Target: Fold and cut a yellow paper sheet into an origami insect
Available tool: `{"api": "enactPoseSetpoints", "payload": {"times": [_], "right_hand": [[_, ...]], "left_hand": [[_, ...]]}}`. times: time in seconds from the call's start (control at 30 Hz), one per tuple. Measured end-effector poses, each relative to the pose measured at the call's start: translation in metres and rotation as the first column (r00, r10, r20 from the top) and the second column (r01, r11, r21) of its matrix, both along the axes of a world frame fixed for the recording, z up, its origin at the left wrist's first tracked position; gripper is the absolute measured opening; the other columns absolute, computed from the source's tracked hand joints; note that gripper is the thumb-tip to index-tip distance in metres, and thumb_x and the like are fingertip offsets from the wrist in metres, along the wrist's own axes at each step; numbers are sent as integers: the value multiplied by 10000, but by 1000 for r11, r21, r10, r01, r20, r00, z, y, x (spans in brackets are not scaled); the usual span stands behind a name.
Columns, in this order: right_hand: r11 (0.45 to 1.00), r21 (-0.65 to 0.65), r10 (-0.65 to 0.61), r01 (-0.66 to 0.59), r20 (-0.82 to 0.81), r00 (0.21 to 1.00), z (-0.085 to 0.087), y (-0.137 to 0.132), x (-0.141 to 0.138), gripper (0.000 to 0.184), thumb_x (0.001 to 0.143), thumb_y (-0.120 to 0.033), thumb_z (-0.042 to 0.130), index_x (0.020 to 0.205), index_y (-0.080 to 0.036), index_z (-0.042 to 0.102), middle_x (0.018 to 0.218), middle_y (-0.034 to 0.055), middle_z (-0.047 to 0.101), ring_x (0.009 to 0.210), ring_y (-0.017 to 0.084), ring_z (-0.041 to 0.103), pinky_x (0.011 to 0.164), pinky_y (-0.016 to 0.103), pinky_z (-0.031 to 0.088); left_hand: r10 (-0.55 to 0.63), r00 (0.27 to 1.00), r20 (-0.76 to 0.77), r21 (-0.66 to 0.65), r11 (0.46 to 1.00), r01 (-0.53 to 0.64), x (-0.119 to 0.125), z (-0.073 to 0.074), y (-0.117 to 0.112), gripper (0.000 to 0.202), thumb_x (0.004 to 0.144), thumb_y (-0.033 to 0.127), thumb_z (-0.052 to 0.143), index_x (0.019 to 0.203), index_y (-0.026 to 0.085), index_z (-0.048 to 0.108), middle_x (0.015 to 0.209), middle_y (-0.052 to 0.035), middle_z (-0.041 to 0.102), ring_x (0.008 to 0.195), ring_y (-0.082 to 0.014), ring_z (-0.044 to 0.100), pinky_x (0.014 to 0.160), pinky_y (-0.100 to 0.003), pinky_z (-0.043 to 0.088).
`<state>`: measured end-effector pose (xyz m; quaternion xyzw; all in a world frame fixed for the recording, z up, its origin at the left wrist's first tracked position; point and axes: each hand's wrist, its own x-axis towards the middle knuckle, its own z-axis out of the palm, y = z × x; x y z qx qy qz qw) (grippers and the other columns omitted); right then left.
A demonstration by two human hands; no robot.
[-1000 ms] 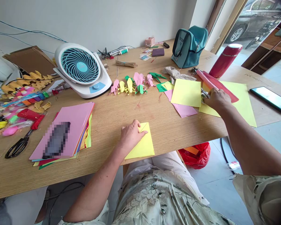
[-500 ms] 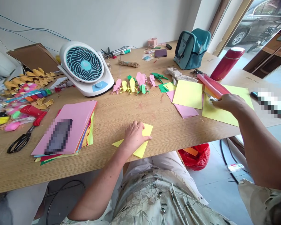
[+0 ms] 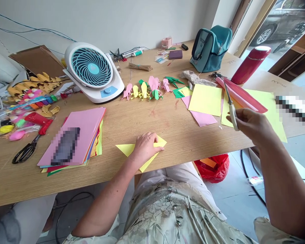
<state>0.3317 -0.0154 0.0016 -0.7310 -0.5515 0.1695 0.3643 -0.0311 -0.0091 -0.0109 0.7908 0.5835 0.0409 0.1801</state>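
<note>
Gripping scissors (image 3: 231, 110), right hand (image 3: 252, 126) hovers over cluttered wooden table (image 3: 167, 118).

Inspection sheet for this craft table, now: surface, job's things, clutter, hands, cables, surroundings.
Surface: wooden table, crowded along the back and left.
Job's things: folded yellow paper at the near edge; small scissors, blades pointing up.
Clutter: fan, coloured paper stack, black scissors, origami figures, teal bag, red flask, loose yellow sheet.
Hands: left hand flat on the folded yellow paper; right hand gripping the small scissors above the table.
Cables: blue wires on the wall; black cable on the floor.
Surroundings: red plastic bag under the table; car outside.
</note>
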Motion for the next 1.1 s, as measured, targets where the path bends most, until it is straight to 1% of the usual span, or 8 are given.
{"api": "enactPoseSetpoints", "payload": {"times": [0.1, 0.27, 0.33, 0.43, 0.57, 0.67, 0.9, 1.1], "right_hand": [[978, 29, 202, -207, -395, 896, -6, -17, -29, 532, 670, -629, 754, 944, -195, 614, 839, 83, 672, 738, 204, 605, 617, 314, 476], [898, 25, 358, -439, -623, 696, -21, -48, -74, 396, 821, -555, 669, 1052, -235, 629, 785, 26, 610, 724, 183, 550, 632, 302, 453], [868, 26, 378, -496, -682, 626, -27, -60, -92, 416, 828, -580, 645, 1054, -231, 634, 764, 19, 588, 683, 174, 520, 597, 296, 424], [790, 28, 432, -612, -734, 524, -36, -76, -116, 484, 799, -658, 630, 995, -216, 617, 742, 17, 569, 653, 165, 489, 580, 289, 396], [720, 14, 498, -694, -707, 502, -43, -95, -139, 478, 814, -688, 585, 867, -213, 590, 734, 13, 547, 663, 159, 452, 601, 282, 373], [655, -35, 537, -755, -682, 497, -42, -106, -145, 478, 863, -685, 511, 901, -215, 586, 757, 18, 551, 708, 173, 461, 644, 292, 381], [506, -159, 605, -848, -635, 480, -31, -119, -149, 491, 877, -687, 485, 939, -211, 584, 842, 32, 582, 773, 188, 491, 683, 303, 387], [443, -231, 613, -866, -627, 481, -30, -119, -151, 433, 912, -619, 485, 935, -199, 585, 815, 26, 590, 763, 179, 501, 688, 295, 400]], "left_hand": [[2, 997, 76, -52, 999, 2, -6, 3, 0, 169, 782, 327, 714, 880, 234, 611, 878, -30, 702, 862, -249, 649, 721, -316, 413], [45, 952, 303, -179, 984, 11, -29, 9, 11, 114, 797, 336, 653, 799, 223, 669, 749, 7, 677, 686, -186, 601, 604, -272, 372], [108, 883, 457, -240, 971, 5, -39, 12, 17, 188, 803, 388, 648, 766, 203, 656, 681, 21, 626, 621, -154, 553, 566, -249, 351], [218, 661, 718, -301, 954, 13, -52, 18, 19, 273, 777, 448, 699, 784, 181, 642, 712, 26, 612, 629, -122, 534, 587, -223, 380], [326, 323, 889, -343, 939, -4, -62, 25, 13, 271, 739, 410, 773, 837, 188, 653, 808, 18, 661, 706, -118, 581, 681, -220, 444], [362, 173, 916, -367, 930, -3, -65, 26, 7, 252, 751, 381, 773, 888, 202, 661, 827, 10, 689, 740, -133, 620, 712, -235, 470], [395, 6, 919, -393, 915, -88, -60, 28, 3, 305, 726, 398, 780, 916, 195, 654, 922, -16, 735, 909, -194, 679, 751, -258, 488], [403, -86, 911, -410, 905, -109, -55, 28, 4, 297, 710, 386, 788, 879, 190, 643, 947, -9, 737, 950, -186, 672, 779, -256, 490]]}}
